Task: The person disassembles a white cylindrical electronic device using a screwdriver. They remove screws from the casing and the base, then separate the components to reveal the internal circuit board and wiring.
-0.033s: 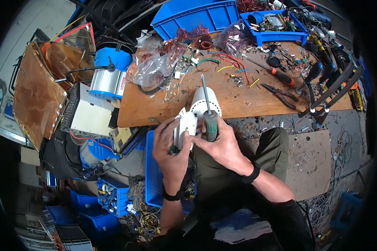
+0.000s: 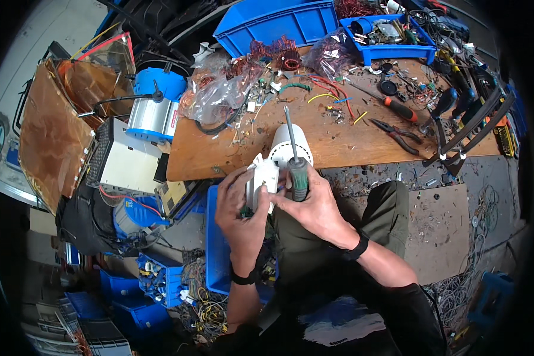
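So, head view, and it's a busy one. Both hands are mid-frame. The left hand [image 2: 241, 204] is curled around a white plastic part [image 2: 266, 177], thumb pressed on its face. The right hand [image 2: 317, 207] has its fingers wrapped round the green-and-grey handle of a screwdriver [image 2: 300, 178], shaft pointing up the frame, with the thumb reaching over to the white part. So neither hand is spread; both are closed around something. Right behind the screwdriver there's a white cylinder [image 2: 289, 141] at the counter's near edge; can't tell if it touches the white part.

On the wooden counter [image 2: 231, 155], to the right of centre, you've got pliers [image 2: 399, 136] with dark red handles and an orange-handled screwdriver [image 2: 401, 109]. Clear plastic bag [image 2: 222, 98] left of top centre, big blue bin [image 2: 279, 28] at the top, blue tray [image 2: 394, 53] full of bits at upper right. Another blue bin [image 2: 212, 237] sits below the counter, partly behind the left forearm.
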`<state>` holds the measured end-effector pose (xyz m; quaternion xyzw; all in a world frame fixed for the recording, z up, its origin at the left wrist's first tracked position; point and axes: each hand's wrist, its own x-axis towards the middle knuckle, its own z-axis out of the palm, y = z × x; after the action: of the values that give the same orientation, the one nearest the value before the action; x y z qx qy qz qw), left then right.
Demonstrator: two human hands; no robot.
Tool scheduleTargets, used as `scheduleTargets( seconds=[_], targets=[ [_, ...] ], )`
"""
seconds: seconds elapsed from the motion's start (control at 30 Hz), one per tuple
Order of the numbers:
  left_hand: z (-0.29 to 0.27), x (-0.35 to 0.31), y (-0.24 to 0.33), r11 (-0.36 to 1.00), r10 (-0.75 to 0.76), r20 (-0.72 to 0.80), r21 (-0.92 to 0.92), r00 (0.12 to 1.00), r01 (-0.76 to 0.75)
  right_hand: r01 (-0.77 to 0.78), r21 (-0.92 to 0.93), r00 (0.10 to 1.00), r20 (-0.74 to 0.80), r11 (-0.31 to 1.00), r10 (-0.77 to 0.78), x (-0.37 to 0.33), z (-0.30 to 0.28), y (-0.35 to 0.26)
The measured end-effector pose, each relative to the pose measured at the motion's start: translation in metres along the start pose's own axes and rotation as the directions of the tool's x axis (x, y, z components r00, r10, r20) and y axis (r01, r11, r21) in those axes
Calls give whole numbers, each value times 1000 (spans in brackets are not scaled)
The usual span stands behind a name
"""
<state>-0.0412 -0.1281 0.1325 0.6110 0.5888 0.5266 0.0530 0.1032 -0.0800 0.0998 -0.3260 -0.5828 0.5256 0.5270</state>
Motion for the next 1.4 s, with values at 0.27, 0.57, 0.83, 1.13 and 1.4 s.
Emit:
scheduleTargets(
  seconds=[0.27,0.57,0.83,1.13,1.4],
  targets=[
    [-3,-1,-5,997,8,22,77,1000,-10,-3,-45,1000,0,999,3,-2,1,3],
    [41,-29,-22,751,-240,333,-531,912,391,-114,6,994,6,994,114,-24,-74,1],
    [101,-50,-9,516,-282,655,-512,701,687,-238,125,964,-94,963,250,-48,-135,34],
    [118,-57,2,391,-307,785,-412,538,823,-334,360,899,-154,871,409,-71,-154,60],
    [139,-77,-15,419,-316,746,-445,586,792,-308,414,839,-305,856,449,-83,-157,71]
  ],
)
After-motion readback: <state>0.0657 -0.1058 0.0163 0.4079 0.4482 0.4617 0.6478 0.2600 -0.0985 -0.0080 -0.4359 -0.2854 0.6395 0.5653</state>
